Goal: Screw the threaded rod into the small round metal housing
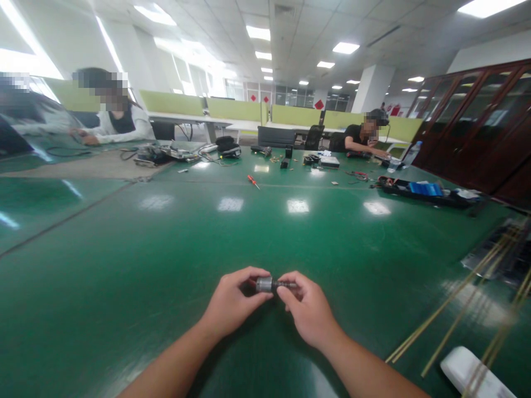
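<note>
Both hands low centre, just above green table (174, 249). Left hand (232, 301) pinched on small silver cyl. part (264, 284), thumb under, fingers curled over top. Right hand (307, 309) pinched on dark shaft end (287, 284) of same part, thumb + index closed on it. Part held horizontal btwn both hands, lifted off surface or barely above it; can't tell for sure. Forearms bare, coming in from bottom edge.

Near right: thin pale rods (452, 298) lying diagonal across table, well apart from hands. White flat object (468, 370) at bottom right corner, under rod ends. Dark tray-like thing (493, 260) at right edge, blurred, no detail.

Mid table: red-handled screwdriver (253, 181) lying alone, far from hands. Beyond it: black case w/ blue item (423, 190) on right, small black parts (286, 157), white box (329, 161), cables + black headset-like gear (227, 148) toward left. Clutter of electronics (161, 155) further left.

Others: person in light top (118, 124) seated far left, hands on table. Another person's sleeve (37, 119) at left edge. Person in black top (360, 138) seated far right, leaning over work, plastic bottle (410, 155) just beside. All well apart from the near hands.

Bkgd: green partitions (232, 108), white column (371, 88), dark wood cabinets w/ glass doors (477, 121) at right, ceiling light panels (345, 48) reflected on tabletop.
</note>
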